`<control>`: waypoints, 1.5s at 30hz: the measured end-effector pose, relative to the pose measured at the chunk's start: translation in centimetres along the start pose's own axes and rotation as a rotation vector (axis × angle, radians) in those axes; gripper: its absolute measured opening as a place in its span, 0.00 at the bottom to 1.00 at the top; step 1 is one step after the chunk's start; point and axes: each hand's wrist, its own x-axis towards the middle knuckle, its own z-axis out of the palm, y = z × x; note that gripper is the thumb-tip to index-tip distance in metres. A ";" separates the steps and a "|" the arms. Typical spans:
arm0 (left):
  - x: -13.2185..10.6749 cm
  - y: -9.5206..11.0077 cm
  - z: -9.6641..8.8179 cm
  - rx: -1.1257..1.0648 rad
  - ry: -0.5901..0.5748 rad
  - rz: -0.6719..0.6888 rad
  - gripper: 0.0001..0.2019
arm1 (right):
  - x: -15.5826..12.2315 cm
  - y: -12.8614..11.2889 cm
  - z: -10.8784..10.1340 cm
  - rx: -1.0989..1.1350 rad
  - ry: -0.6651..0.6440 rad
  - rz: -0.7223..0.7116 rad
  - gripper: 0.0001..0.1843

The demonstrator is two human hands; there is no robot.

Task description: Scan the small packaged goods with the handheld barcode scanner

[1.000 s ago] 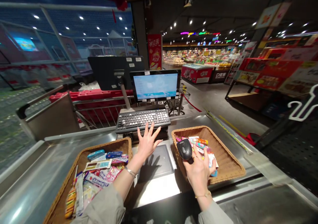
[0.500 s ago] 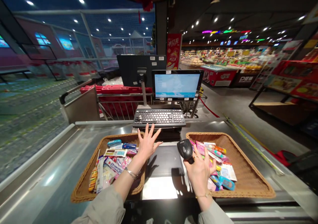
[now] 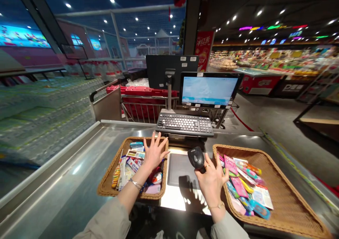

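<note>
My left hand (image 3: 153, 152) hovers open, fingers spread, over the right side of the left wicker basket (image 3: 106, 184), which holds several small snack and candy packets (image 3: 129, 163). My right hand (image 3: 212, 180) is closed round a black handheld barcode scanner (image 3: 196, 157), held above the dark scan plate (image 3: 181, 170) between the two baskets. The right wicker basket (image 3: 288, 203) holds several colourful packets (image 3: 245, 187) along its left side.
A keyboard (image 3: 184, 123) and a lit till screen (image 3: 209, 90) stand behind the scan plate on the steel checkout counter (image 3: 71, 182). Red shopping carts (image 3: 143, 101) sit beyond the counter. Shop aisles and freezers lie at the far right.
The view has swung left, shifting everything rightward in frame. My left hand moved from in front of the keyboard to over the left basket. My right hand keeps the scanner.
</note>
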 end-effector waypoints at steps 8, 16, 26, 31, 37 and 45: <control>-2.3 -2.3 -0.2 0.016 -0.032 -0.077 0.29 | -0.1 -1.9 0.7 0.019 0.022 -0.069 0.16; -4.3 -4.2 -0.3 0.041 -0.051 -0.131 0.29 | -0.4 -2.8 1.4 0.055 -0.062 -0.087 0.16; -6.7 -6.0 0.0 0.080 -0.083 -0.174 0.29 | -0.6 -4.0 1.8 0.075 -0.103 -0.116 0.14; -7.7 -6.4 -0.2 0.076 -0.116 -0.181 0.30 | -0.8 -4.2 2.2 0.073 -0.096 -0.127 0.12; -9.1 -7.6 -0.3 0.086 -0.166 -0.183 0.30 | -1.2 -4.3 3.0 0.072 -0.093 -0.152 0.13; -10.3 -9.2 -0.6 0.097 -0.231 -0.171 0.28 | -1.6 -4.8 3.2 0.099 -0.134 -0.159 0.12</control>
